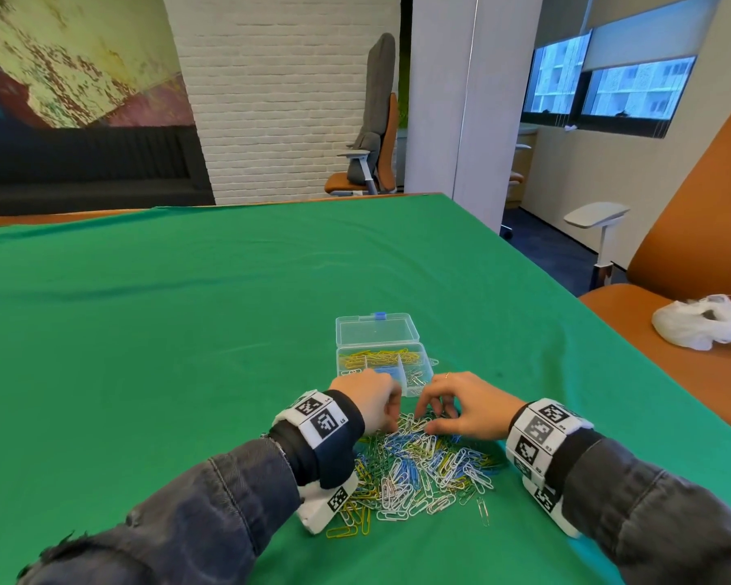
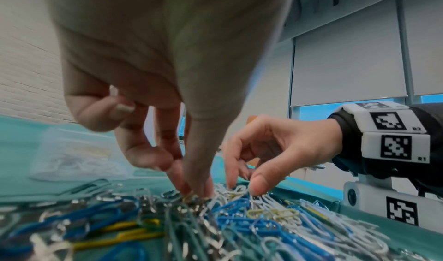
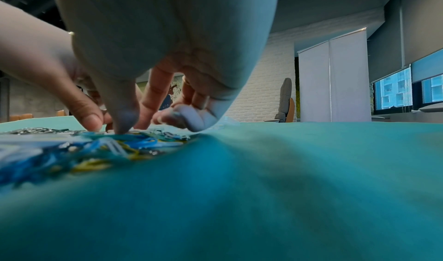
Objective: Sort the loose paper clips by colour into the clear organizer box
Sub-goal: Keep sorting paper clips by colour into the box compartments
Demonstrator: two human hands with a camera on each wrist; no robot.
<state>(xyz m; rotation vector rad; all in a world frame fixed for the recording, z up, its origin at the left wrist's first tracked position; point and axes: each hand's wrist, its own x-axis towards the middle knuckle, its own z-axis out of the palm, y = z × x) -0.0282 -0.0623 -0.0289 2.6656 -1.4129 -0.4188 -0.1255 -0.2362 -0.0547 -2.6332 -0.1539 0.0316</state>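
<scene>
Head view: box [image 1: 384, 360] holds yellow, blue, white clips; left hand [image 1: 370, 399] and right hand [image 1: 467, 405] pinch into the pile [image 1: 423, 466]; whether either grasps a clip, cannot tell.

Green cloth [image 1: 186, 352] under a heap of blue, yellow, white and green paper clips [image 1: 423, 470]. Clear box [image 1: 383, 361] with blue latch, yellow clips inside. Black-and-white square-patterned wristbands [image 1: 319, 418], dark denim sleeves [image 1: 195, 517], orange chair [image 1: 672, 314].

Dark denim sleeves [image 1: 212, 513], b/w marker wristbands [image 1: 319, 420].
</scene>
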